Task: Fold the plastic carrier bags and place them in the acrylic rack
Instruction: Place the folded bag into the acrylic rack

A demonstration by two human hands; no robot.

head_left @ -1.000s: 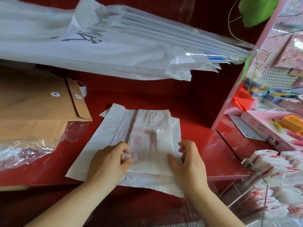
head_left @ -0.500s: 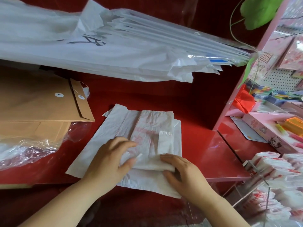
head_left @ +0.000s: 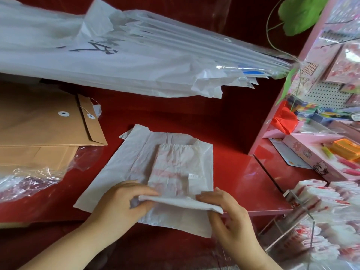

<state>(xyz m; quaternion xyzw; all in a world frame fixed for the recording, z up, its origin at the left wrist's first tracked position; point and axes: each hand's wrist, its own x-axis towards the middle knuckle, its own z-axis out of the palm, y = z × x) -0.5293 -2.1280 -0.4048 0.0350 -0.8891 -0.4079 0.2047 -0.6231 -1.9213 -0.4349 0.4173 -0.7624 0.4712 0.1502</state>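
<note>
Head view shows your left grip (head_left: 120,203) and your right grip (head_left: 229,217) each pinched on the near edge of a red-printed carrier bag (head_left: 175,168), which is raised and turned over into a fold between them. The rest of that bag lies flat just beyond your grips, on a larger white bag (head_left: 116,168) spread on the red table (head_left: 243,182). To the right of your right grip stands the acrylic rack (head_left: 303,209), with folded bags (head_left: 321,193) in it.

The red counter (head_left: 233,172) carries flat white carrier bags (head_left: 116,172) at center. A stack of brown envelopes (head_left: 39,133), partly in clear plastic wrap (head_left: 29,180), lies at left.
</note>
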